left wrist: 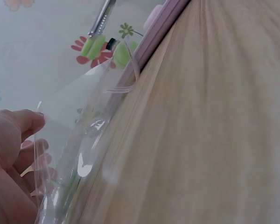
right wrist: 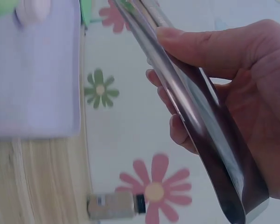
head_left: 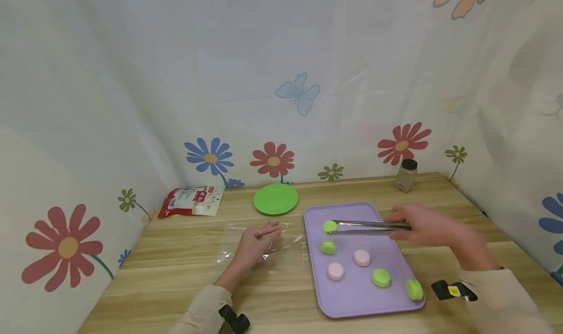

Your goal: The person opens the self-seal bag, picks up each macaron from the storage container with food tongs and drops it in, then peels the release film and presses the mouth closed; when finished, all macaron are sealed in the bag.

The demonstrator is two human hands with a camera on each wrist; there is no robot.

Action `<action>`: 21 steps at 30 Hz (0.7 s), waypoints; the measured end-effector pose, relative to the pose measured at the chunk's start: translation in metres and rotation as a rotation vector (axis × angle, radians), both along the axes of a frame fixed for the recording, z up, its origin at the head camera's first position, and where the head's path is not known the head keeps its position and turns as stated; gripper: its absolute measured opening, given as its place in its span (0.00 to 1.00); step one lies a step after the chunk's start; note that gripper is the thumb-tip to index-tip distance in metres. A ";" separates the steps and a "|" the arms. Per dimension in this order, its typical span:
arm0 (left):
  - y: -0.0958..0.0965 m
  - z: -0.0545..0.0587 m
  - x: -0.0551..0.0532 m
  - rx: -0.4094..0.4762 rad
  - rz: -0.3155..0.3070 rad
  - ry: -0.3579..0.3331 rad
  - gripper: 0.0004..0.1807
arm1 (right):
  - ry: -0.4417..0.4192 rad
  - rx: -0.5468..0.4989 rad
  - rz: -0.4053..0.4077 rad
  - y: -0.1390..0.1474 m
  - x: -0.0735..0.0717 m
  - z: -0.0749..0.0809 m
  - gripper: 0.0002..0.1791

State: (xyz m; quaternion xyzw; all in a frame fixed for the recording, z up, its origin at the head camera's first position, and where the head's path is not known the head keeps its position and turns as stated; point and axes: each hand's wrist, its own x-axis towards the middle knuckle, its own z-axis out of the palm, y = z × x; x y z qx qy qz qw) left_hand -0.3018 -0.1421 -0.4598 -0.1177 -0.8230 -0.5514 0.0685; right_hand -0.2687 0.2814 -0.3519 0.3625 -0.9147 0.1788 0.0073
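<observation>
My right hand (head_left: 424, 224) grips metal tongs (head_left: 369, 227) from above, with the thumb along one arm, as the right wrist view shows. A green macaron (head_left: 330, 227) sits between the tong tips, raised over the purple tray (head_left: 347, 300). On the tray lie two pink macarons, one of them a pale pink macaron (head_left: 362, 258), and several green ones, including a green macaron (head_left: 381, 278). Left of the tray, my left hand (head_left: 255, 246) holds the edge of a clear plastic bag (left wrist: 91, 140) between thumb and fingers. Its film bulges up from the table.
A green plate (head_left: 275, 199) lies behind the bag. Farther left is a red and white packet (head_left: 192, 201). At the back right stands a small jar (head_left: 406, 176) with a black lid. A flowered curtain (head_left: 264, 80) encloses the wooden table (head_left: 176, 260).
</observation>
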 end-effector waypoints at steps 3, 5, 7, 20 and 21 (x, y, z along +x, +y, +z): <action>-0.001 0.000 0.000 0.011 -0.011 -0.001 0.17 | -0.009 0.003 0.027 -0.022 0.003 0.002 0.15; -0.001 0.000 0.001 0.013 -0.013 -0.002 0.17 | -0.009 0.017 0.034 -0.035 0.003 0.001 0.15; -0.001 0.001 0.002 0.009 -0.013 -0.003 0.17 | -0.005 0.037 0.036 -0.047 0.003 0.000 0.14; -0.002 0.001 0.006 -0.047 -0.036 -0.045 0.19 | -0.047 0.063 0.083 -0.112 -0.007 -0.003 0.08; -0.002 0.001 0.006 -0.047 -0.044 -0.042 0.19 | -0.048 0.067 0.081 -0.117 -0.008 -0.004 0.08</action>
